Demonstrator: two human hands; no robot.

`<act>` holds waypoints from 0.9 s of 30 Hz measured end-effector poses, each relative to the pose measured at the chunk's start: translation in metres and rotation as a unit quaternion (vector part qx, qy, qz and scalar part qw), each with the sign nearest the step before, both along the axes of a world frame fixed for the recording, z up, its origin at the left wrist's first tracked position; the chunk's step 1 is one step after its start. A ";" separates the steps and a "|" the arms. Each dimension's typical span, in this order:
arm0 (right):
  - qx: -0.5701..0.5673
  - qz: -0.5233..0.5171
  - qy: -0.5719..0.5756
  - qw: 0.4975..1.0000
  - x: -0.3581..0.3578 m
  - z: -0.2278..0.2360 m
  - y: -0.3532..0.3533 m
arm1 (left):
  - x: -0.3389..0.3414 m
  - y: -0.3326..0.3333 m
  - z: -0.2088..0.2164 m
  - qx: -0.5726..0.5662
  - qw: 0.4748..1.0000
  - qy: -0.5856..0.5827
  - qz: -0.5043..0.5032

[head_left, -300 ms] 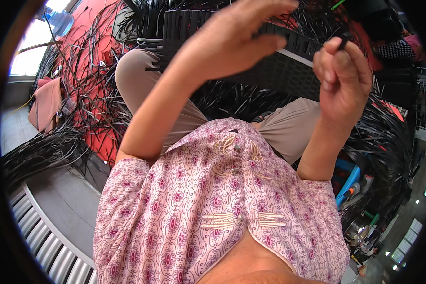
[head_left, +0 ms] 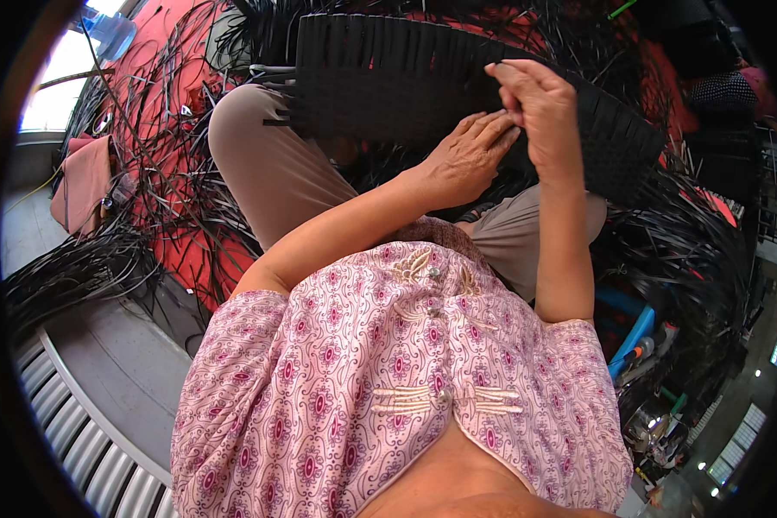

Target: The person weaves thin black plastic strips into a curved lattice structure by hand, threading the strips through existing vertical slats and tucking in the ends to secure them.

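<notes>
A woven panel of flat black strips (head_left: pixel 380 78) lies across and beyond my knees, with loose strip ends sticking out at its left side. Over its middle, my right hand (head_left: pixel 540 112) is closed in a pinch on a black strip, which barely shows against the dark weave. My left hand (head_left: pixel 466 164) rests at the panel's near edge, fingers stretched out and close together. Its fingertips meet the underside of my right hand; its thumb is hidden.
Loose black strips (head_left: pixel 190 181) lie tangled over a red floor covering (head_left: pixel 168 78). A thick bundle of strips (head_left: pixel 78 268) lies at left, near a pink cloth (head_left: pixel 82 190) and a ribbed metal surface (head_left: pixel 78 432). A blue tray (head_left: pixel 632 341) with tools stands at right.
My right hand has swung in from the right to the panel's middle. My left hand has come down from above the panel to its near edge, and both hands now meet.
</notes>
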State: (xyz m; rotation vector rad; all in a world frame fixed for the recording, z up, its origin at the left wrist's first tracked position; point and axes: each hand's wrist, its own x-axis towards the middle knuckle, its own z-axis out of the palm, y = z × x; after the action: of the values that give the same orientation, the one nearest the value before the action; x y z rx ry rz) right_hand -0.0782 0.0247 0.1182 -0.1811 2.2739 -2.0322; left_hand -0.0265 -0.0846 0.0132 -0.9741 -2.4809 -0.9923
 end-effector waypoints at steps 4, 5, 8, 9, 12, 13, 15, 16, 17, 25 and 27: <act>0.181 -0.017 0.029 0.983 -0.023 -0.040 -0.014 | 0.003 -0.033 0.011 0.142 0.990 0.010 0.023; 0.220 -0.025 0.043 0.974 -0.023 -0.042 -0.017 | 0.004 -0.041 0.016 0.188 0.981 -0.006 0.041; 0.290 -0.040 0.118 0.949 -0.031 -0.062 -0.021 | -0.023 -0.061 0.014 0.241 0.944 -0.024 0.224; 0.308 -0.045 0.126 0.942 -0.030 -0.064 -0.022 | -0.035 -0.066 0.014 0.224 0.938 -0.027 0.263; 0.314 -0.056 0.137 0.938 -0.034 -0.067 -0.026 | -0.063 -0.069 0.009 0.136 0.943 -0.022 0.302; 0.313 -0.059 0.132 0.939 -0.036 -0.069 -0.025 | -0.065 -0.067 0.013 0.099 0.943 -0.035 0.316; 0.298 -0.068 0.120 0.944 -0.038 -0.073 -0.024 | -0.069 -0.062 0.024 0.024 0.937 -0.061 0.343; 0.290 -0.070 0.113 0.948 -0.038 -0.075 -0.023 | -0.069 -0.060 0.025 0.019 0.936 -0.064 0.347; 0.288 -0.071 0.114 0.948 -0.037 -0.076 -0.022 | -0.069 -0.059 0.026 0.014 0.934 -0.068 0.351; 0.287 -0.061 0.148 0.945 -0.040 -0.080 -0.018 | -0.078 -0.060 0.024 0.060 0.921 -0.138 0.360; 0.286 -0.059 0.143 0.946 -0.040 -0.078 -0.019 | -0.078 -0.061 0.025 0.098 0.919 -0.160 0.347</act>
State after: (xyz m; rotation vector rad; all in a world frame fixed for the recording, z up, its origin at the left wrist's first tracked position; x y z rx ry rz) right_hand -0.1185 0.0060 0.0398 -0.3158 3.0054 -1.3657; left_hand -0.1040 -0.1459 0.0381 0.1645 -2.5850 -1.1609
